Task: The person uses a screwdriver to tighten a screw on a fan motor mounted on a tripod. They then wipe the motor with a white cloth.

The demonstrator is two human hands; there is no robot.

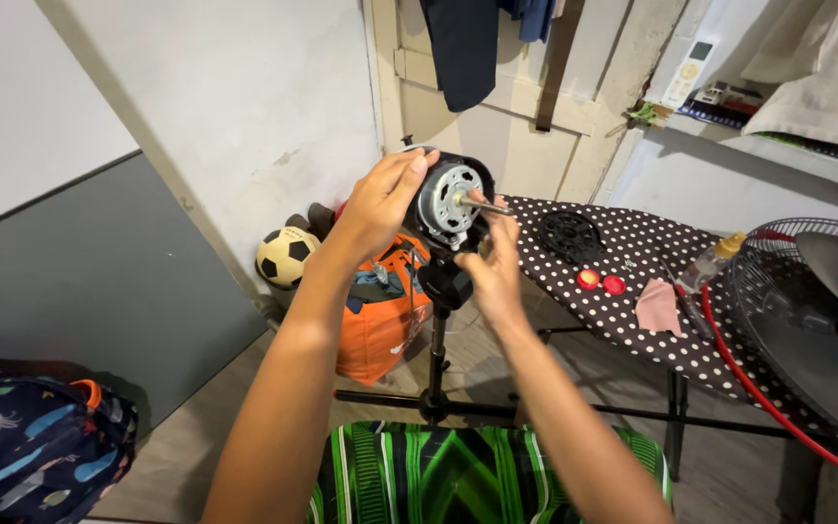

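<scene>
At frame centre, slightly toward 12 o'clock, the fan motor (448, 202) sits bare on top of its black stand pole (437, 354), guard and blade off. Silver stator face and protruding shaft (487, 205) point toward 3 o'clock.

Left hand (380, 199): wrapped over the back housing of the motor from the 9 o'clock side, fingers curled across the top, a firm closed grasp steadying the head. Right hand (493, 267): comes up from 5 o'clock, fingertips pinched around the shaft base at the motor face. Cannot tell whether a small part sits between the fingertips.

Judgement on technique: the left hand should carry all the bracing so the pole does not swing; the right should work only along or around the shaft axis, with no sideways load on the thin shaft. Keep fingers off the windings.

Edges and room:
- 3 o'clock: ironing board with polka-dot cover (632, 281), its near end just beside the right hand. On it lie a black plastic hub ring (570, 233), two red caps (600, 282), a pink cloth (658, 307) and a small oil bottle (710, 260).
- 4 o'clock: fan guard with red rim (807, 320) resting against the board, well apart from the hands.
- 8 o'clock: orange bag (377, 335) and football (284, 255) near the pole.
- 6 o'clock: green striped cloth (419, 475) over the lap, stand crossbars just past it.

Freest room for the elbows lies toward 7 o'clock.
</scene>
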